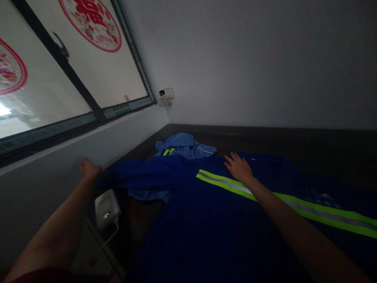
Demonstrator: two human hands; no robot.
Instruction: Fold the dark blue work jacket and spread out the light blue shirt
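A dark blue work jacket (206, 220) lies spread out over the dark surface, with a yellow-green and grey reflective stripe (226, 183) across it. My right hand (239, 168) rests flat on its upper part, fingers spread. At the far left, my left hand (89, 168) is by the end of the jacket's outstretched sleeve (141, 173), close to the wall. Its fingers look curled in; whether they hold any cloth is hidden in the dim light. A lighter blue garment (182, 141) lies bunched behind the jacket and shows partly from under the sleeve.
A white box-shaped device (106, 210) with a cable sits below the sleeve, near my left forearm. The wall (250, 70) bounds the surface at the back, with power sockets (166, 96) in the corner. A window (118, 78) with red round stickers is at left.
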